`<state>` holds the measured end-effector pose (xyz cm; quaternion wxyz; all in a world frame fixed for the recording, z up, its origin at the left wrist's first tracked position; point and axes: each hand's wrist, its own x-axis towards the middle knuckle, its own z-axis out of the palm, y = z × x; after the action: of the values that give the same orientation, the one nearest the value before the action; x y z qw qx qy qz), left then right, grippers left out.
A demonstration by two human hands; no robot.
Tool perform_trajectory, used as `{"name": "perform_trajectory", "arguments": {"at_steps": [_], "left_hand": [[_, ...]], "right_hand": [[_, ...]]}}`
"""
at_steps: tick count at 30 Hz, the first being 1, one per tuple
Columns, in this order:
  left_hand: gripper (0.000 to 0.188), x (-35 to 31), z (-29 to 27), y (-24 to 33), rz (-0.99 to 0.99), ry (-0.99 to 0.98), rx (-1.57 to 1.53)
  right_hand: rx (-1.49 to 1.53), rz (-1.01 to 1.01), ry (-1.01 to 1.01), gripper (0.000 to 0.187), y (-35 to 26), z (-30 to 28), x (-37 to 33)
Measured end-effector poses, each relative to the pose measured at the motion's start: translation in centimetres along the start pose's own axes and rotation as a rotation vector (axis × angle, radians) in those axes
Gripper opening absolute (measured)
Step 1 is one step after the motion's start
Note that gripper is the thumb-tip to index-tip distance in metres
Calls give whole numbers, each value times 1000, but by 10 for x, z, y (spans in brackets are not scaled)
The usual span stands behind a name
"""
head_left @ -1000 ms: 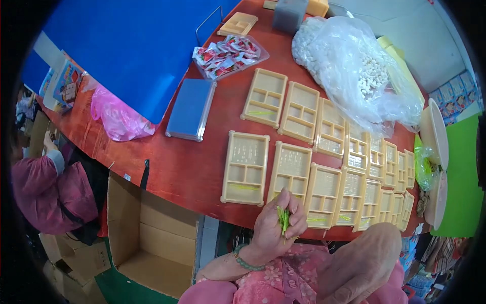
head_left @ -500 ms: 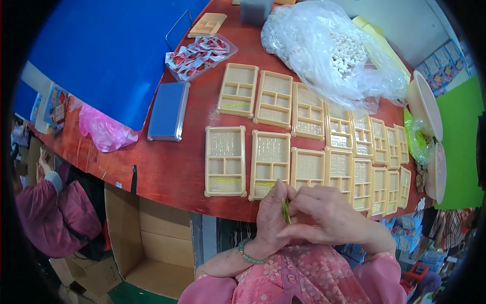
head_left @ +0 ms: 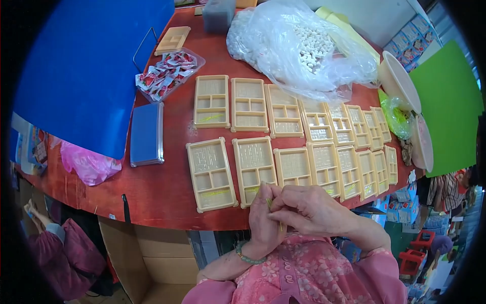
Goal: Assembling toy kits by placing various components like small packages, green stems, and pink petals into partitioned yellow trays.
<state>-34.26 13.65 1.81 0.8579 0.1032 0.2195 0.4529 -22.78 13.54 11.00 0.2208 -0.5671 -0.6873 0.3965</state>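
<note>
Over the near edge of the table, my left hand (head_left: 260, 223) is closed around a few thin yellow-green strips (head_left: 269, 202), mostly hidden by the fingers. My right hand (head_left: 314, 209) meets it from the right, thumb and fingertips pinched on the strips. Just beyond the hands lie beige compartment trays in two rows, the nearest being one tray (head_left: 255, 157) partly covered by my left fingertips. Similar strips lie in the lower compartment of the front-left tray (head_left: 210, 157) and in the back-left tray (head_left: 211, 91).
A clear tub of red-and-white sachets (head_left: 169, 76) stands at the back left, near a blue flat box (head_left: 147, 134). A large clear bag of small white pieces (head_left: 309, 50) fills the back. Pale basins (head_left: 400, 81) stand right. An open carton (head_left: 152, 248) sits below the table; another person (head_left: 76, 253) is at left.
The view has turned, so the table's things sit further left. My right fingertips have closed in on the strips, which show less between my hands.
</note>
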Motion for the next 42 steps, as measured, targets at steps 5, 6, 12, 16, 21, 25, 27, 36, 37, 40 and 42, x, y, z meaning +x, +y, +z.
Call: {"name": "perform_trajectory", "arguments": {"at_steps": [5,6,12,16,21,25,27,36,37,40,42], "left_hand": [[37,1,10,7,-108,92,-41],[37,1,11,5,-105,97,-39],[36,2,13,-2,-115,110,-58],[35,4,8,-12,-61,-20,-9],[34,7,11,-14,-5,-36,-15],[28,10,21,-1,-186,-31,-118],[26,11,22,0,-230,49,-124],[27,13,21,2,-107,-16,-118],[28,13,20,2,-107,-25,-102],[28,14,19,2,-109,-14,-92],[28,15,22,1,-113,-2,-94]], "right_hand": [[-22,-56,-41,14,-5,-8,-4],[-46,-50,-65,15,-5,-9,-5],[29,-16,-104,12,-2,-23,-7],[147,-55,-111,10,6,-36,-7],[225,-87,-56,4,5,-56,-5],[244,-107,99,5,14,-74,2],[265,-32,174,6,22,-75,22],[-121,-134,269,12,88,-52,114],[-191,-211,290,12,92,-50,118],[-296,-273,309,12,93,-46,125],[-336,-260,314,12,91,-47,124]]}}
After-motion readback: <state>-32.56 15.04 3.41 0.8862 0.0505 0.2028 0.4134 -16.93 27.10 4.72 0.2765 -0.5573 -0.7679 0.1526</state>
